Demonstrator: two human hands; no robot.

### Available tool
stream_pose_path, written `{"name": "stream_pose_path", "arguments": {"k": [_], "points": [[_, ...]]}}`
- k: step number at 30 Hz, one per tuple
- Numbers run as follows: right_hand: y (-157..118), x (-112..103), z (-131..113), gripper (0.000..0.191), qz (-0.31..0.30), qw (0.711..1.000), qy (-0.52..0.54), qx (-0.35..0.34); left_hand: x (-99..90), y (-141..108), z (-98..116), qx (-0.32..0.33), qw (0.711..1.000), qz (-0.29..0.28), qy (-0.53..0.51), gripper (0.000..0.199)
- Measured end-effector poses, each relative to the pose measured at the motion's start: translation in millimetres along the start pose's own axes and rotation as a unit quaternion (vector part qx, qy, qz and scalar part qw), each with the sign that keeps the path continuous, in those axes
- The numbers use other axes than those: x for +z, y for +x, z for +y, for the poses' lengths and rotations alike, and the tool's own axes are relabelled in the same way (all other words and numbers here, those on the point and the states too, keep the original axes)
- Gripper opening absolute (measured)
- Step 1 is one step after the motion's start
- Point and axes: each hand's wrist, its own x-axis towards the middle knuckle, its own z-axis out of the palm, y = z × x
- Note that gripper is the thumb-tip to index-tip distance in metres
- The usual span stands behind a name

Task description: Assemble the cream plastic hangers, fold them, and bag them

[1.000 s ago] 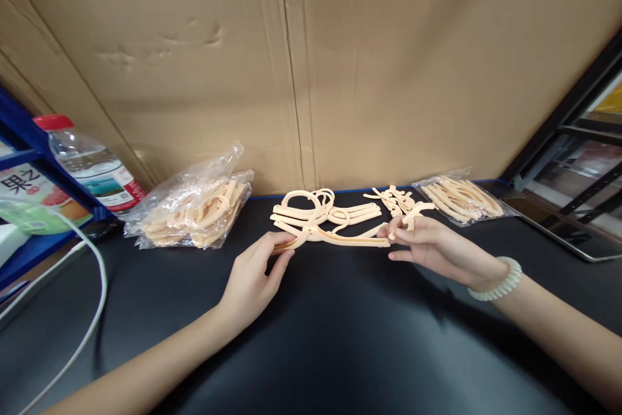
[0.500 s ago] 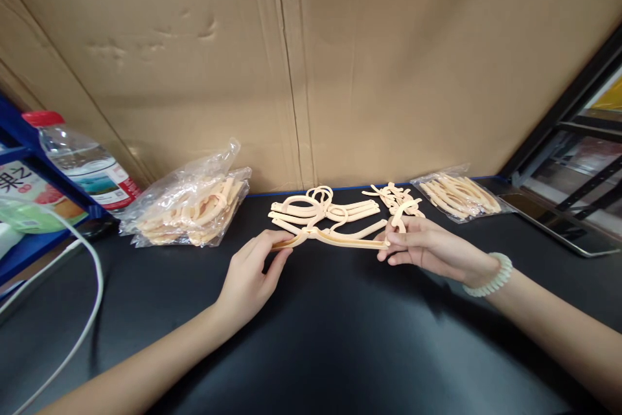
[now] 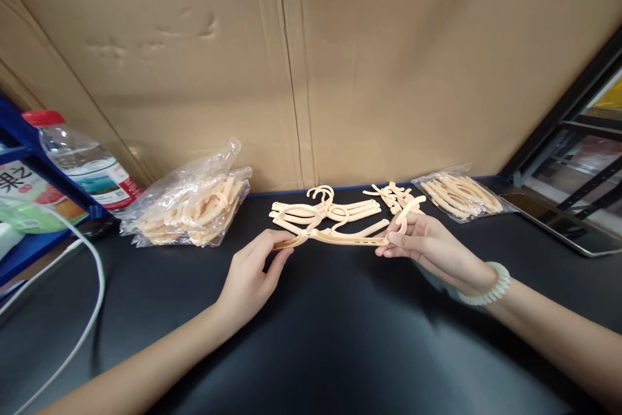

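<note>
A beige plastic folding clothes hanger [image 3: 335, 237] is held between my two hands above the black table. My left hand [image 3: 257, 272] pinches its left arm between thumb and fingers. At the right end, my right hand [image 3: 422, 243] is closed around a small curved beige piece [image 3: 411, 209], which touches or nearly touches the tip of the hanger's right arm. Just behind lie several similar beige hangers [image 3: 291, 210] with round hooks, stacked on the table. Past my right hand sits a small heap of loose curved beige pieces [image 3: 392, 197].
Clear bags of beige hanger parts stand at the left [image 3: 189, 211] and right [image 3: 459, 195]. A phone-like flat device [image 3: 558, 224] lies far right. Left are a water bottle [image 3: 92, 162], a blue rack [image 3: 29, 253] and a white cable [image 3: 100, 272]. Cardboard [image 3: 301, 65] walls the back.
My right hand has turned a little, and the small curved piece now tilts further right. The hanger's right arm has rolled slightly, showing slots. My left hand stays put.
</note>
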Motion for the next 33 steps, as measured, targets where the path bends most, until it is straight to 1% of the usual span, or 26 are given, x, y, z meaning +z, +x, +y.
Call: {"name": "stream_pose_path", "arguments": {"k": [5, 11, 15, 17, 20, 21, 23, 25, 28, 30, 31, 33], "points": [[0.4, 3.1, 3.9, 0.036, 0.042, 0.999, 0.002, -0.028, 0.3, -0.4, 0.0, -0.020, 1.000, -0.017, -0.015, 0.014], [1.8, 0.5, 9.9, 0.027, 0.022, 0.998, 0.047, -0.035, 2.1, -0.6, 1.8, -0.055, 0.998, -0.025, -0.027, 0.015], [4.3, -1.3, 7.8, 0.019, 0.008, 0.999, 0.022, -0.048, 0.6, -0.1, 2.0, -0.077, 0.997, -0.025, -0.015, 0.015], [5.1, -6.0, 2.1, 0.016, 0.020, 0.997, 0.023, -0.077, -1.4, 0.1, 0.3, -0.094, 0.995, -0.034, -0.008, 0.017], [5.7, -21.1, -12.0, 0.013, 0.030, 0.994, 0.013, -0.108, -6.8, 1.2, -3.3, -0.121, 0.990, -0.069, 0.000, 0.023], [5.9, -27.6, -17.4, 0.014, 0.021, 0.994, -0.011, -0.110, -9.4, 2.1, -4.2, -0.127, 0.989, -0.081, 0.005, 0.024], [6.7, -41.0, -27.1, 0.018, -0.007, 0.989, -0.101, -0.112, -15.3, 5.2, -4.9, -0.119, 0.987, -0.103, 0.020, 0.023], [8.1, -52.5, -33.7, 0.019, -0.046, 0.965, -0.231, -0.114, -21.6, 9.1, -3.9, -0.079, 0.987, -0.131, 0.055, 0.019], [9.9, -61.4, -36.7, 0.020, -0.132, 0.902, -0.402, -0.087, -29.3, 13.8, -0.2, 0.011, 0.978, -0.180, 0.105, 0.019], [10.1, -61.7, -36.2, 0.021, -0.179, 0.865, -0.464, -0.068, -31.9, 15.2, 2.6, 0.058, 0.969, -0.215, 0.111, 0.018], [9.9, -60.9, -35.8, 0.021, -0.191, 0.850, -0.486, -0.065, -32.2, 15.4, 3.9, 0.073, 0.964, -0.231, 0.109, 0.018], [9.3, -59.9, -35.2, 0.019, -0.195, 0.827, -0.523, -0.070, -31.2, 14.9, 5.8, 0.091, 0.958, -0.255, 0.099, 0.019]]}}
